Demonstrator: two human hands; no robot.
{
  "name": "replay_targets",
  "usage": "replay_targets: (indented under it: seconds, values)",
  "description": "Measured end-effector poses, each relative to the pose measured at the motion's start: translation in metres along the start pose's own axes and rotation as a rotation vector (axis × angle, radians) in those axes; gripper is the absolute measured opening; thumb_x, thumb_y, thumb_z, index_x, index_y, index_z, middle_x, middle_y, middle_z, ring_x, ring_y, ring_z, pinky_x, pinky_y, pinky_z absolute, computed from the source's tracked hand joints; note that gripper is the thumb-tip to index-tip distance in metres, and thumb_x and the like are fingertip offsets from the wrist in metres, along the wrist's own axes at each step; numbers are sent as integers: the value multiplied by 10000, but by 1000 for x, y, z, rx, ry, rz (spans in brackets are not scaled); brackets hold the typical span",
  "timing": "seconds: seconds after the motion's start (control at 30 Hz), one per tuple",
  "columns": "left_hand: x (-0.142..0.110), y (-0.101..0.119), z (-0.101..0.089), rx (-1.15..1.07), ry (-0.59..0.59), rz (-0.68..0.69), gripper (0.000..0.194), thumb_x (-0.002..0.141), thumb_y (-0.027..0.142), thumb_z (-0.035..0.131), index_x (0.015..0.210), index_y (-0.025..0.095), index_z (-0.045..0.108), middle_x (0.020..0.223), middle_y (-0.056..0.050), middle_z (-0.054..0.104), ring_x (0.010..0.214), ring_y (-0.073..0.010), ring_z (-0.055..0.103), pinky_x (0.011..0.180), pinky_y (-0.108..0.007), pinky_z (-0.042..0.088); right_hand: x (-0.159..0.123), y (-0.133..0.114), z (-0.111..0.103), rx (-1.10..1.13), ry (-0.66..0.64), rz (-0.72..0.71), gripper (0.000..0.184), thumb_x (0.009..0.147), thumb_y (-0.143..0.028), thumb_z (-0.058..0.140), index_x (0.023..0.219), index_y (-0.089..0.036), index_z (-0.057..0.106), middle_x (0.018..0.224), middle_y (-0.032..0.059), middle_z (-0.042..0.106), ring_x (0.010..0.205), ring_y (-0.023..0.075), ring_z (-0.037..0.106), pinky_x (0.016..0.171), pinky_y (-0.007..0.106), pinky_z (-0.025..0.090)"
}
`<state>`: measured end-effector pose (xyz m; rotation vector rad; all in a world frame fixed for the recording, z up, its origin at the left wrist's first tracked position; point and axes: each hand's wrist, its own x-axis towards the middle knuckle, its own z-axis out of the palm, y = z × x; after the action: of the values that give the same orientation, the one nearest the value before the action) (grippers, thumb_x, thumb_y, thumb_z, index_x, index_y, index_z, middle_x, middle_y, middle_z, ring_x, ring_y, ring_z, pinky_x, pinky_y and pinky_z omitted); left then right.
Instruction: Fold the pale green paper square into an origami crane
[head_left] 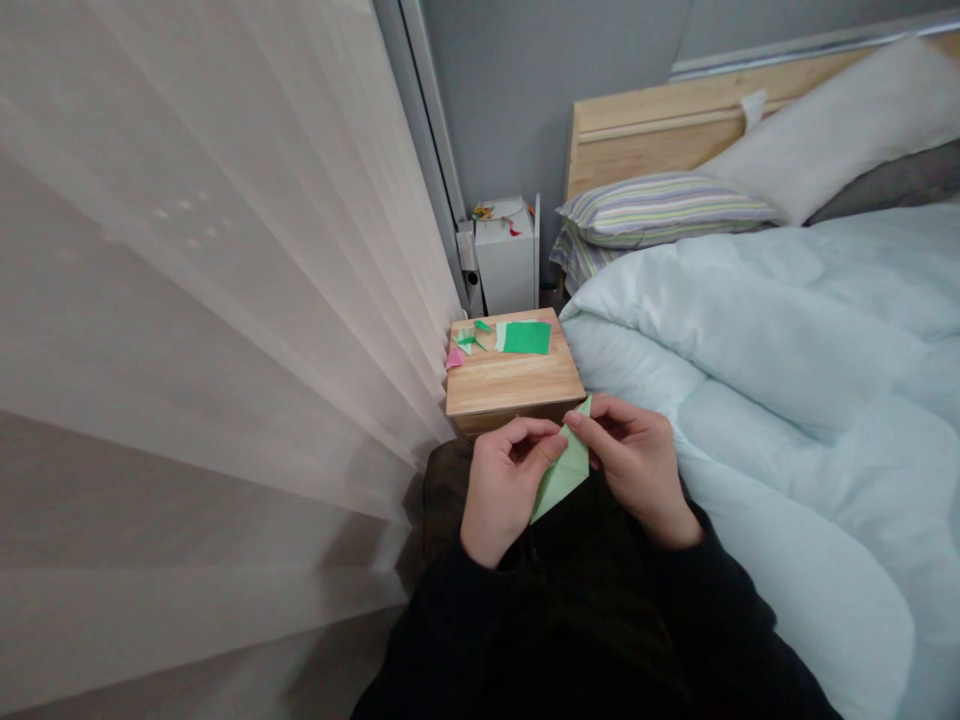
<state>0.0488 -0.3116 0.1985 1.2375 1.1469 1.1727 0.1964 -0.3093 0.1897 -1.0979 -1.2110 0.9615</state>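
Pale green folded paper (pixel 564 478) is btwn your hands, on the nr side of the light wood tabletop (pixel 514 384). L to R: sheer white curtain (pixel 225 270); your L hand (pixel 504 490), pinching the pale paper's left edge; bright green rectangular paper (pixel 528 338), far on the tabletop; your R hand (pixel 639 462), pinching the pale paper's far end; pale blue quilt (pixel 795 400).

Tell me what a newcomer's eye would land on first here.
Probably the light green folded paper, held in the left hand and right hand below centre. Then the bright green sheet on the wooden table beyond them, and the pale blue quilt on the right.
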Motion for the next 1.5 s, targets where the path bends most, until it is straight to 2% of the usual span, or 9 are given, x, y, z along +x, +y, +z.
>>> replay_targets:
  seconds: [0.23,0.37,0.5,0.67,0.83,1.03,1.1,1.23,1.5]
  values:
    - [1,-1,-6,2,-89,-41,142,778,260,809,859,146,788,827,-50,768,769,-167,657,757,-276,496,-1,2,0,-9,4,-30,315,865,-342,756,626,-195,613,567,-45,505,485,91,436,475,265,330]
    - [0,-5,-10,20,-106,-65,161,772,284,820,823,140,771,789,-33,742,729,-144,615,711,-255,464,2,3,-5,32,70,-9,285,845,-357,778,654,-192,646,550,-49,511,459,89,437,448,255,320]
    - [0,-6,-11,38,-96,-50,167,797,298,797,791,136,758,769,-29,730,720,-138,599,705,-251,453,5,3,-7,63,72,-4,307,832,-350,790,624,-184,638,541,-50,510,456,82,442,447,242,322]
    - [-1,-3,-9,81,-106,-22,171,824,297,772,793,130,760,792,-44,741,736,-152,616,708,-257,459,6,7,-5,67,78,27,333,904,-389,710,647,-182,670,539,-39,517,475,89,435,461,242,319]
    - [-2,-3,-10,82,-84,-3,152,820,280,772,798,129,766,809,-54,753,756,-164,637,730,-264,479,7,14,-6,96,26,55,263,853,-376,777,695,-181,698,607,-31,569,560,101,455,525,246,346]
    - [-2,-8,-9,42,-147,-69,105,794,214,769,851,128,787,841,-64,773,776,-171,660,773,-275,505,11,24,-9,26,104,54,366,944,-462,668,720,-177,719,624,-8,597,578,116,459,535,261,338]
    - [0,-10,-10,34,-113,-69,124,792,219,772,872,127,791,837,-65,773,777,-171,662,782,-280,508,12,25,-8,22,57,76,355,926,-476,684,737,-177,717,635,-6,601,594,125,477,543,261,358]
    - [2,-14,-10,-15,-27,-48,153,787,237,781,904,138,785,845,-58,770,787,-168,670,789,-280,515,10,22,-4,98,-124,138,262,798,-421,824,813,-180,723,743,4,664,690,158,568,628,272,454]
    - [1,-15,-4,-77,-33,-21,190,786,288,816,864,155,703,839,-15,715,792,-130,648,733,-222,494,3,18,-2,125,-176,147,238,807,-384,807,744,-174,716,718,-1,629,678,149,536,634,281,426]
